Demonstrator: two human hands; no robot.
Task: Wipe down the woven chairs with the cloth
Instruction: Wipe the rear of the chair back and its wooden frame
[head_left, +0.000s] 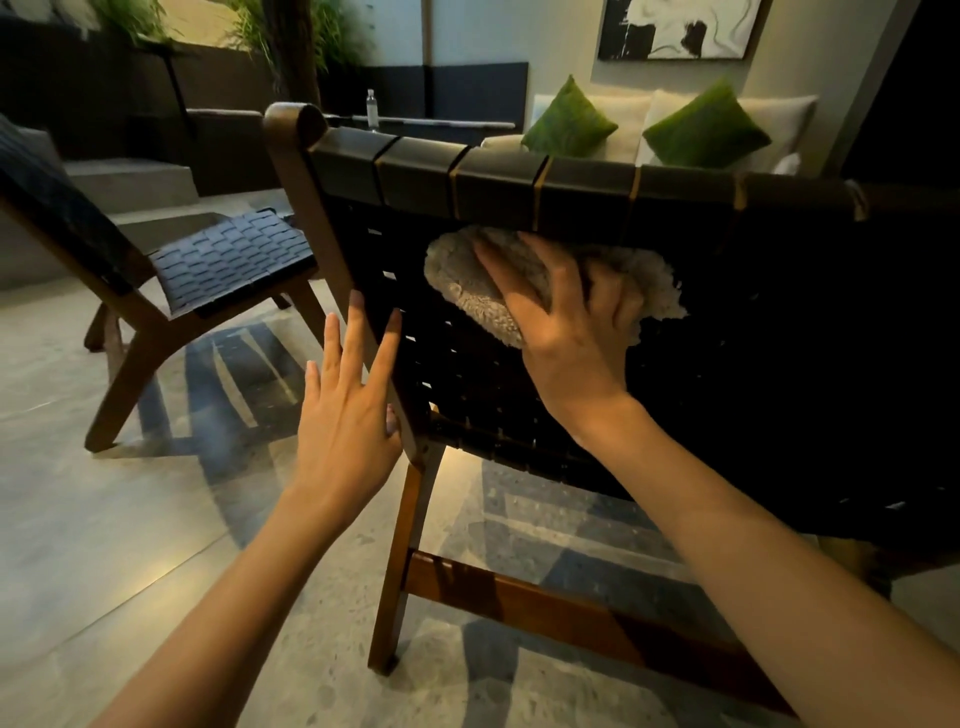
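Two chairs show; the near chair (467, 374) faces away, its woven back right in front of the hands. The right hand (566, 332) holds the cloth (467, 280), fingers partly curled over it, pressing it to the weave just under the top rail (493, 187). The left hand (345, 415) is flat and spread, holding nothing, fingertips touching the chair's left post (311, 218). The back's long axis runs left to right, and most of it lies right of and below the cloth. The right hand is nearer that stretch, so the next strokes probably go rightward along the rail. The far chair (228, 260) stands well apart on the left.
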